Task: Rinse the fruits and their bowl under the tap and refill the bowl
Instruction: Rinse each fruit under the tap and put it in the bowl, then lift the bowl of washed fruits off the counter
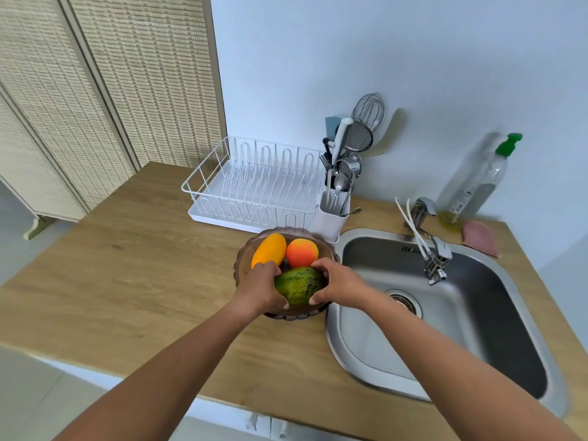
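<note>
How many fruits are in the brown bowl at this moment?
3. A long yellow-orange fruit lies at the back left of the brown scalloped bowl, a round orange-red fruit at the back right, and a green speckled fruit in front, between both hands. Smaller ones could be hidden underneath.

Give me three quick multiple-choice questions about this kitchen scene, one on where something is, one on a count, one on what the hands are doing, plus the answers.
1. Where does the bowl stand?
A. inside the sink
B. on the counter, left of the sink
C. in the dish rack

2. How many fruits lie in the bowl?
A. three
B. five
C. one

3. What are the hands doing?
A. both hold the green fruit
B. both turn the tap
C. both rest flat on the counter

Answers:
1. B: the bowl sits on the wooden counter, beside the sink and in front of the dish rack.
2. A: a yellow fruit, an orange-red fruit and a green fruit show.
3. A: the left hand and right hand grip the green fruit from either side; the tap is untouched.
</note>
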`<state>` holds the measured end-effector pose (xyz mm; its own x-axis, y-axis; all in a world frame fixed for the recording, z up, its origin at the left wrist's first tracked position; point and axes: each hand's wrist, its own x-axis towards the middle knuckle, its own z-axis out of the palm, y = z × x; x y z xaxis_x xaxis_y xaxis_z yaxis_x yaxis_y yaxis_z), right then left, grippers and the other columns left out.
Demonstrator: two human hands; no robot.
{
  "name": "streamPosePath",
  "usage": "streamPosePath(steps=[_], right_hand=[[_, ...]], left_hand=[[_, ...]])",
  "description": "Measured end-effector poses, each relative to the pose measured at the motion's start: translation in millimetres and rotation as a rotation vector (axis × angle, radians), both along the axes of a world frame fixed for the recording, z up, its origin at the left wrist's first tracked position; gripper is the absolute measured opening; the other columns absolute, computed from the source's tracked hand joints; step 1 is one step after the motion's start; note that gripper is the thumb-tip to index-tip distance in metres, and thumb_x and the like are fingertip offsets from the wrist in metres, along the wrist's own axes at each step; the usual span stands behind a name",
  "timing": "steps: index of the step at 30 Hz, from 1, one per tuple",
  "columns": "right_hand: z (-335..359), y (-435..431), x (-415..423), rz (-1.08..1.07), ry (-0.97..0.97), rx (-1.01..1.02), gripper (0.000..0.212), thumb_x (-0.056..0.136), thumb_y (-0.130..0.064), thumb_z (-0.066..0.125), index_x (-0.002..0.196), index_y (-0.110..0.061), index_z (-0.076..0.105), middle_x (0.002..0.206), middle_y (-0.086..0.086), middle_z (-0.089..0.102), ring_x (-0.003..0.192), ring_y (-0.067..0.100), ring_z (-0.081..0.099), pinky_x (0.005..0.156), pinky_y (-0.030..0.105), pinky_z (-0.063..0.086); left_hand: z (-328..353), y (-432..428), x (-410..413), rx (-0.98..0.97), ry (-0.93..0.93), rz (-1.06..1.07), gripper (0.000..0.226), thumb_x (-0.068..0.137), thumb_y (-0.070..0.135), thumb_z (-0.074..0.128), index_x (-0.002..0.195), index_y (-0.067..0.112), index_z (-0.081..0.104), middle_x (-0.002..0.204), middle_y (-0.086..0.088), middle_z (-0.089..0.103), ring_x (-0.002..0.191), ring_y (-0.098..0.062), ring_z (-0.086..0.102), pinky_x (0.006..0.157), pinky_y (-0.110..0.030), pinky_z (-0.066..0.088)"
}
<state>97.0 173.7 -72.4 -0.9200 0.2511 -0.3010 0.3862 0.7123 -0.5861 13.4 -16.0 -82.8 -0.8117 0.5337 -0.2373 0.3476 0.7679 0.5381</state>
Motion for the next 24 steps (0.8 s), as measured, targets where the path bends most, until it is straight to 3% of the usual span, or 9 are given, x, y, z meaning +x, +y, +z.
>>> streamPosePath(steps=[10,16,20,22,24], right_hand=[[2,8,-2,0.053,-0.028,-0.045,0.089,0.066,-0.030,0.089,0.143,-0.028,0.046,0.139,0.000,0.053,0.125,0.018,0.052,0.104,0.034,0.046],[6,17,-5,0.049,-0.050,-0.164,0.080,0.068,-0.020,0.089,0.139,-0.024,0.053,0.129,0.001,0.059,0.116,0.016,0.057,0.098,0.028,0.047],[17,29,-10,-0.009,0.041,-0.175,0.055,0.076,-0.022,0.083,0.127,-0.021,0.063,0.110,0.001,0.069,0.099,0.016,0.066,0.081,0.025,0.053],[17,33,-15,-0.120,0.109,-0.136,0.033,0.082,-0.022,0.076,0.115,-0.018,0.069,0.095,0.000,0.070,0.090,0.020,0.071,0.078,0.030,0.055],[11,35,-20,-0.250,0.143,-0.083,0.023,0.087,-0.023,0.067,0.109,-0.017,0.069,0.092,0.001,0.069,0.089,0.024,0.071,0.083,0.034,0.055]], left_hand=[[2,-5,-5,-0.011,0.021,-0.036,0.082,0.062,0.025,0.090,0.137,0.020,0.056,0.137,-0.005,0.055,0.123,-0.024,0.055,0.094,-0.036,0.051],[13,-17,-16,0.077,0.003,0.069,0.057,0.067,0.017,0.087,0.120,0.024,0.068,0.118,-0.002,0.065,0.099,-0.019,0.066,0.077,-0.029,0.050],[16,-24,-25,0.182,-0.010,0.201,0.037,0.076,0.015,0.077,0.111,0.025,0.073,0.101,0.000,0.070,0.097,-0.019,0.067,0.080,-0.033,0.054],[16,-27,-28,0.235,0.022,0.277,0.031,0.080,0.016,0.074,0.110,0.024,0.074,0.104,0.000,0.068,0.096,-0.017,0.065,0.079,-0.032,0.052],[12,-31,-31,0.234,0.103,0.337,0.031,0.083,0.022,0.069,0.114,0.025,0.071,0.115,-0.003,0.063,0.098,-0.017,0.064,0.080,-0.032,0.050]])
